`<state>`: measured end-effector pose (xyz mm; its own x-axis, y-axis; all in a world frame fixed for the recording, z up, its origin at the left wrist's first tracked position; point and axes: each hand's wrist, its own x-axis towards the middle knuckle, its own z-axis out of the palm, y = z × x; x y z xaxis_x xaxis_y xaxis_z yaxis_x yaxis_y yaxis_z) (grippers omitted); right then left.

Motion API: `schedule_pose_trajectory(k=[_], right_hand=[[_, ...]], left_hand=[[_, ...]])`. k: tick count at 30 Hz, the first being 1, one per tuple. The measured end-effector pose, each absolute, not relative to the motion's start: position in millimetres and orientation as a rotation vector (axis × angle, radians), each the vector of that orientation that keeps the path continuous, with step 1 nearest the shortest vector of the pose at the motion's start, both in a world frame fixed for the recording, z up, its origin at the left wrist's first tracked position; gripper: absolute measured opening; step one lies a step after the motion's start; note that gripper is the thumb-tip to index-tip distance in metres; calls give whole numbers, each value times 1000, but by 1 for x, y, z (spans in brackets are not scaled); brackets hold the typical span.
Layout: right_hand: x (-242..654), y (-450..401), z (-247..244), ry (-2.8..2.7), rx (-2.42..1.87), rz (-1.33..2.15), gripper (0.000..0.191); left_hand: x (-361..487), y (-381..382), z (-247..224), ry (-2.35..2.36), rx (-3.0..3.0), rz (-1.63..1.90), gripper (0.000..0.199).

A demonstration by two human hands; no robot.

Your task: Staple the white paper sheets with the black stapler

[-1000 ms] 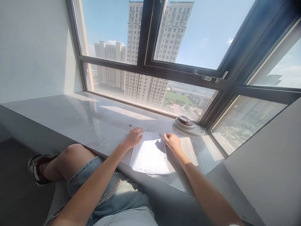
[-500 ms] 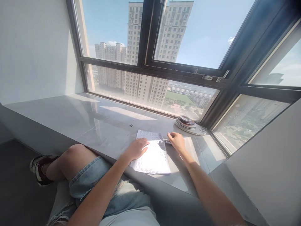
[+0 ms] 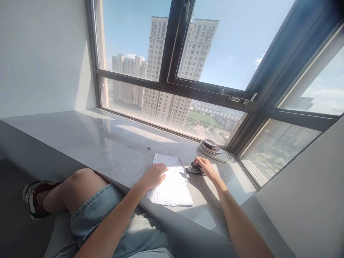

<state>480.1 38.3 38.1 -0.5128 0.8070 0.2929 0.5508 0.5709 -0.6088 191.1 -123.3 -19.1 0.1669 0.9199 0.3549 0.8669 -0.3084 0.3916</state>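
A stack of printed paper sheets (image 3: 172,186) lies on the sill ledge in front of me. My left hand (image 3: 154,175) rests on the left part of the sheets, fingers stretched out and holding nothing. Just right of the paper's edge stands a small black desk tool that looks like a stapler (image 3: 195,170). My right hand (image 3: 204,165) has its fingers curled over the top of it. Those fingers partly cover the tool, and its base stays apart from most of the sheets.
Two small dark strips (image 3: 149,148) lie beyond the paper. A pile of round plates or discs (image 3: 211,147) stands by the window corner at the right. The pale tiled ledge (image 3: 67,136) has a front edge close to my bent knee (image 3: 83,179). Window frames rise behind it.
My right hand has shifted slightly right, away from the paper's edge, and more of the black stapler shows beneath it. My left hand stays on the sheets. The view has tilted slightly.
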Motion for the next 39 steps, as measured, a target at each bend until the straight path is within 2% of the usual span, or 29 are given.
schedule_pose_trajectory(k=[4,9,14,18,20,25,32,39], right_hand=[[493,36,46,-2616,-927,471,30],[499,43,44,-2651,-1081,302,16],[491,43,43,-2430,-1137,251,19],[460,19,43,-2003,-899,469,34],[440,2,41,-2024,-826,623,36],[404,-28,21,-2157,-719,809,29],[399,-29,-1,-2224,-638,774,29],[396,-34,0,-2276,-585,790,30]], left_hand=[[189,-125,-19,1745,2292,852,39],[189,-129,-17,1699,2326,898,39],[191,-132,-16,1611,2351,913,53],[189,-128,-20,1625,2216,990,73],[187,-125,-23,1649,2080,1054,78],[179,-117,-25,1692,1839,1111,79],[178,-120,-19,1741,1818,1081,83],[182,-120,-13,1726,1925,1073,67]])
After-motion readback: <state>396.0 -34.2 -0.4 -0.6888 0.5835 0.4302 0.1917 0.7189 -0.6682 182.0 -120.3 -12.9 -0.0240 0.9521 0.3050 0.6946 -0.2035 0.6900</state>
